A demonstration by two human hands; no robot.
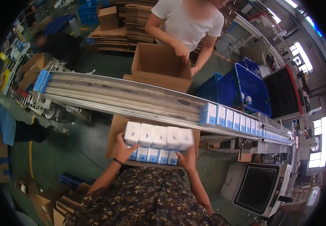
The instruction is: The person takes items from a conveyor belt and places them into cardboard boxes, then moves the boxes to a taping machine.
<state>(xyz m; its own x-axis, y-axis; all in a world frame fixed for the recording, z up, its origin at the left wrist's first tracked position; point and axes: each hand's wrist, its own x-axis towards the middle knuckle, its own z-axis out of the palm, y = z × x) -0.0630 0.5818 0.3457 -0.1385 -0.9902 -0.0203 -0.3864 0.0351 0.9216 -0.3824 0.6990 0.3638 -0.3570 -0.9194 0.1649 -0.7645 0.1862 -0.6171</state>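
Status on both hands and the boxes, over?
Left hand and right hand gripping five white boxes in a row. Row over open carton. Blue-and-white boxes underneath.

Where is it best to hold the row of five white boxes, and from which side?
Grip the row of boxes by its outer ends, left hand from the left, right hand from the right: the boxes line up side by side, so squeezing inward should keep them together.

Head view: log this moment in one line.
white boxes: row held over carton; left hand: on left end; right hand: on right end; blue-and-white boxes: inside carton
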